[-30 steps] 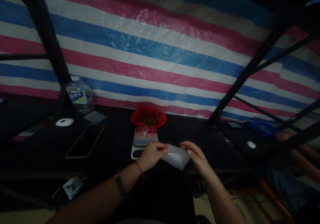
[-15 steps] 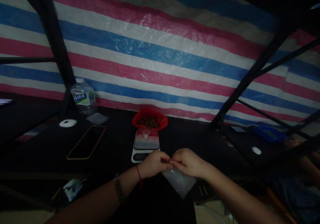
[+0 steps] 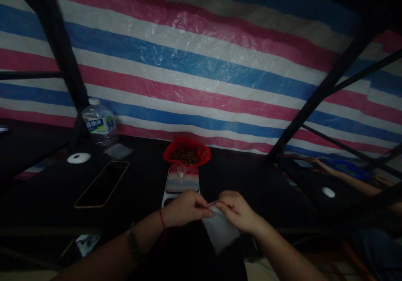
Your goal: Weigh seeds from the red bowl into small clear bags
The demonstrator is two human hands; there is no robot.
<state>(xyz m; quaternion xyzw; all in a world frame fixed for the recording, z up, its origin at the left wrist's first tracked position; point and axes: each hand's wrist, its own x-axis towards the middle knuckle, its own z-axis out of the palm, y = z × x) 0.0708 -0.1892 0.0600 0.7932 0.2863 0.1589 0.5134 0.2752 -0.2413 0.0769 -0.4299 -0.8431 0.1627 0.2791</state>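
Note:
A clear zip-lock bag [image 3: 220, 230] with a red strip along its top hangs between my two hands, over the table's front edge. My left hand [image 3: 186, 209] pinches the strip's left end, and my right hand [image 3: 237, 210] grips its right end. Just beyond my left hand lies a kitchen scale [image 3: 182, 184], its display partly covered by that hand. A small clear cup [image 3: 181, 171] stands on the scale's plate. Behind the scale sits a red basket [image 3: 169, 152] holding many small brown pieces, too small to name.
At left are a phone [image 3: 102, 184], a white mouse-shaped object [image 3: 79, 158], flat clear bags [image 3: 118, 151] and a large plastic bottle [image 3: 99, 124]. On the right are another white object [image 3: 328, 192], a blue tray [image 3: 348, 170] and another person's arm [image 3: 348, 178]. Dark metal posts flank the table.
My hands have moved slightly apart along the bag's top, so its red strip shows between them. The other person's arm now reaches across the blue tray. The view has shifted a little.

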